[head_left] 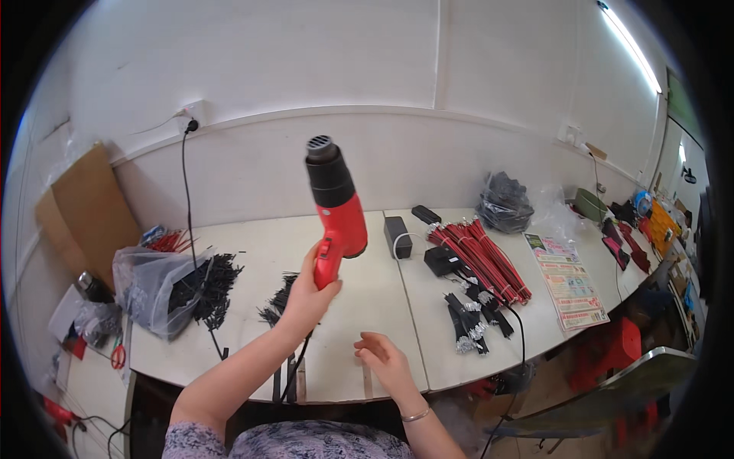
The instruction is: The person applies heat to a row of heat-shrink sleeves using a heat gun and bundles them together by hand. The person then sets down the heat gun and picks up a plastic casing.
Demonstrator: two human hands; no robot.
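My left hand [307,289] is wrapped round the handle of a red and black heat gun [345,222]. The gun is raised above the white table [252,229], its black nozzle pointing up and slightly left. A cord hangs from the handle past my forearm. My right hand [384,361] hovers low near the table's front edge, fingers loosely bent and apart, with nothing seen in it. Just left of the gun's handle, partly hidden by my left arm, lies a small pile of short black tubes [277,302].
A plastic bag [149,287] spilling black tubes [214,291] lies at the left. To the right are bundled red and black wires [482,260], black connectors with silver ends [468,325], a dark box [397,236] and a printed sheet [566,283]. Scissors [118,356] rest far left.
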